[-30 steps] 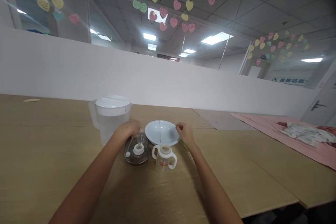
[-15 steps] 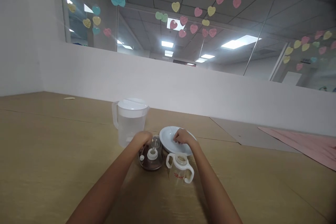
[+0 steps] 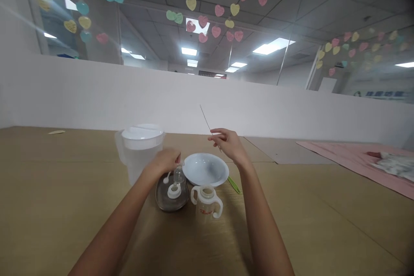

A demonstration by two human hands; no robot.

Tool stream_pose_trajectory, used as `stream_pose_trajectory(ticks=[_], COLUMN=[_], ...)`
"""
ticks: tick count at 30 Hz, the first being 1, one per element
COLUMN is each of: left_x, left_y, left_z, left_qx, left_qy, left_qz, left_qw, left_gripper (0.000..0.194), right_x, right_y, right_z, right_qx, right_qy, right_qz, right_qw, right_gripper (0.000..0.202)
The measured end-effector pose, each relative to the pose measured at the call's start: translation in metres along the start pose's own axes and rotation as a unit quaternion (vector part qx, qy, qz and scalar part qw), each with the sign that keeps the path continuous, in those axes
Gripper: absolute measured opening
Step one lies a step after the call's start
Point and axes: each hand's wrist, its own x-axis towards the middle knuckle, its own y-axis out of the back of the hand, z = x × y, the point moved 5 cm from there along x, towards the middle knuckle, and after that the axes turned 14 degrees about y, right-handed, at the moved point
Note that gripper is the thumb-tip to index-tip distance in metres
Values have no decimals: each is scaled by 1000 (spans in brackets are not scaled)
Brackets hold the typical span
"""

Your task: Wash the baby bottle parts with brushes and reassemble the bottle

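Observation:
My right hand (image 3: pixel 226 141) is raised above the bowl, its fingertips pinching a thin wire-like straw brush (image 3: pixel 205 116) that points up and left. Low over the tray, my left hand (image 3: pixel 166 159) has its fingers curled together; below it hangs a pale drinking straw with a rounded white weight (image 3: pixel 166 180). The dark tray (image 3: pixel 161 202) bears a white bottle collar (image 3: pixel 174 191) and a clear cap (image 3: pixel 179 175). A clear bottle with two white handles (image 3: pixel 206 205) stands upright right of the tray. Behind it sits a white bowl (image 3: pixel 205 168).
A lidded clear pitcher (image 3: pixel 142 151) stands behind my left hand. A green handle (image 3: pixel 234 185) lies by the bowl's right side. Farther right is a pink cloth (image 3: pixel 343 159) with a patterned fabric (image 3: pixel 396 166) on it. A white wall (image 3: pixel 145 95) closes off the table's back.
My right hand has risen from the bowl with the thin brush in it. My left hand and the straw's weight have lifted slightly. The view has turned right, and the green handle now shows.

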Motion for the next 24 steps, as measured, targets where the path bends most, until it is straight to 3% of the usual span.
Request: stream_pose_trajectory(ticks=[5,10,14,17,24], left_x=[0,8,14,18,19], left_y=[23,10,2,0,-1], left_z=[21,32,36,33,30], left_qx=[-195,-391,-479,-507,-522], left_qy=[-92,-113,-112,-103,-110], left_qz=[120,74,35,36,58], left_qw=[969,911,870,855,844], left_gripper=[20,26,29,29,32], right_x=[0,2,2,1,0], right_y=[4,-6,-13,-13,-13], right_z=[-24,-31,-28,-28,-33], right_qx=[76,122,42,-25,-34], right_qy=[40,78,107,136,174], right_qz=[37,61,49,58,80], right_qw=[996,988,992,989,981], right_gripper=[17,13,10,7,7])
